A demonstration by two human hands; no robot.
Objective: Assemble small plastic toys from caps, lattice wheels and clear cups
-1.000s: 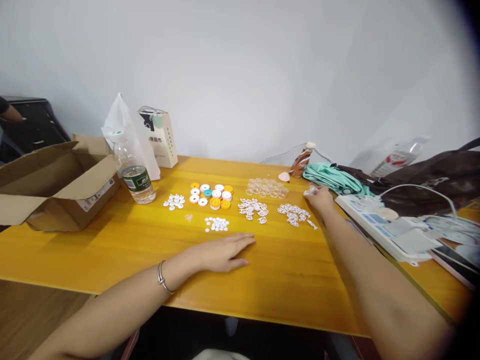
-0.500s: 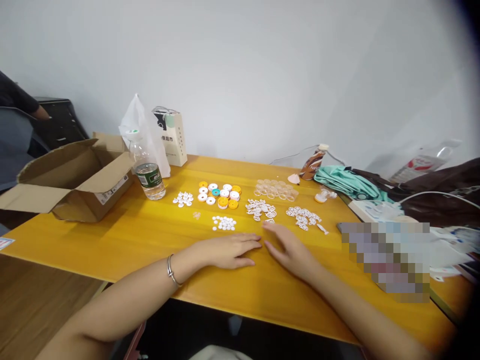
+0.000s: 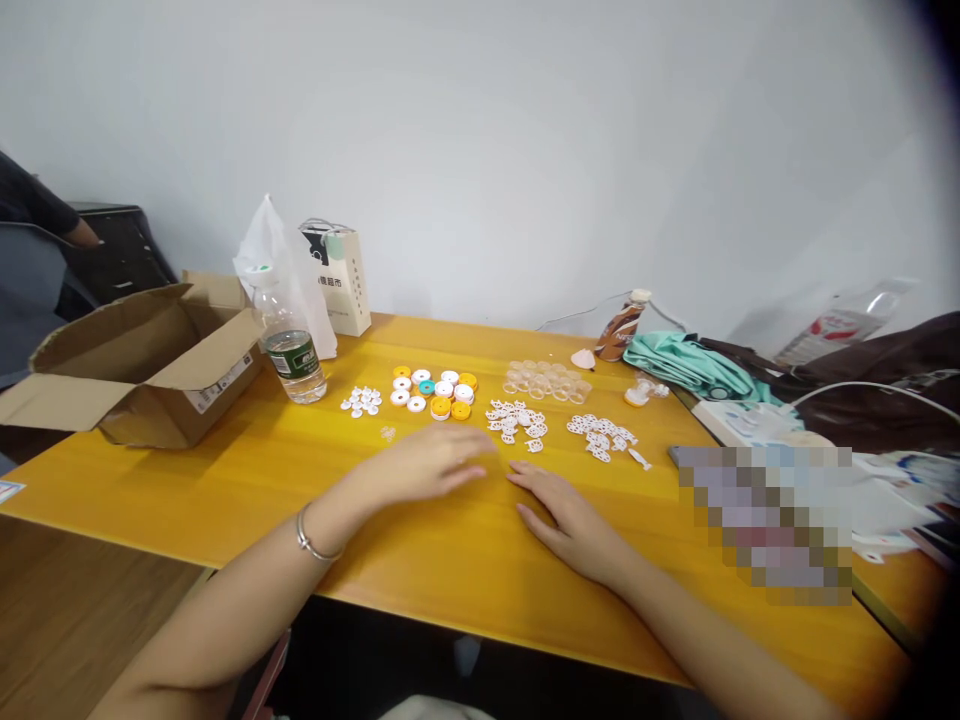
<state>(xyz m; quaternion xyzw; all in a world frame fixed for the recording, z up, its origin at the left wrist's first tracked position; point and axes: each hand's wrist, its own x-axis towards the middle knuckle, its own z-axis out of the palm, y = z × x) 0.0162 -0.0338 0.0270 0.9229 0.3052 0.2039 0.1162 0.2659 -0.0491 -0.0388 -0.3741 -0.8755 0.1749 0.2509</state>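
My left hand [image 3: 424,465] hovers palm down over the table with its fingers stretched out, holding nothing. It hides the small white round discs behind it. My right hand [image 3: 566,515] lies on the yellow table [image 3: 465,550], fingers apart and with nothing in them. Beyond the hands are round white, orange and teal caps [image 3: 426,388], small white knob-like pieces [image 3: 364,401] and a few tiny clear bits [image 3: 388,433]. White perforated pieces form two groups, one in the middle [image 3: 516,420] and one to the right [image 3: 600,434]. Clear plastic rings [image 3: 547,380] stand behind them.
At left are an open cardboard box [image 3: 157,400], a water bottle [image 3: 291,350], a white plastic bag [image 3: 281,260] and a paper bag [image 3: 346,285]. A brown bottle [image 3: 621,328], teal cloth [image 3: 694,368] and a blurred-out flat object [image 3: 765,530] are at right. Another person's arm [image 3: 45,210] shows far left.
My left hand has lifted and moved up and left, now covering the white discs. My right hand has shifted slightly toward me. The view has shifted a little.
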